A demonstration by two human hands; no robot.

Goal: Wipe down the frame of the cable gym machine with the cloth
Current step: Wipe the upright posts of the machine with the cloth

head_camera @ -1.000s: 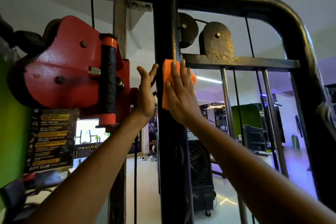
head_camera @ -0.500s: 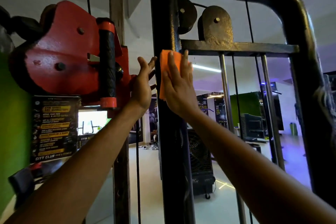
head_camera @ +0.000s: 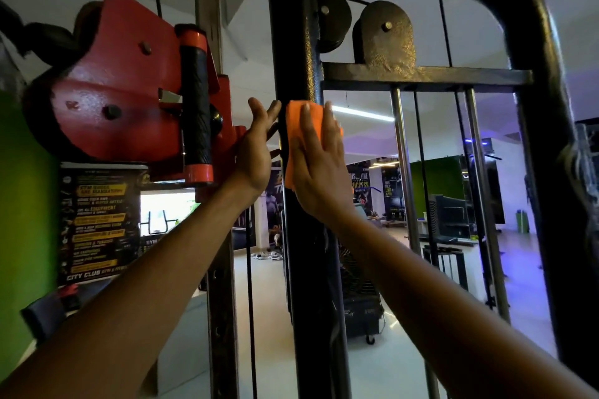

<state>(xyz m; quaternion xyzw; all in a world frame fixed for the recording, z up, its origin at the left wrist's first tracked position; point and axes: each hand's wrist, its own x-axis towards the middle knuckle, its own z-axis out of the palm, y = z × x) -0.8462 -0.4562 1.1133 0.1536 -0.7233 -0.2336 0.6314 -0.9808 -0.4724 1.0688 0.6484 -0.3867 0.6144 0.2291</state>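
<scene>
My right hand (head_camera: 319,165) presses the orange cloth (head_camera: 303,126) flat against the black post (head_camera: 293,74), fingers straight. My left hand (head_camera: 254,152), fingers straight too, touches the post's left side.

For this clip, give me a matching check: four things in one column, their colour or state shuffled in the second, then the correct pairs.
1. cloth
2. left hand
3. upright post
4. pulley carriage

A. red
B. black
C. orange, pressed flat under the right hand
D. open, fingers against the post's left side

Pairs: 1-C, 2-D, 3-B, 4-A
</scene>
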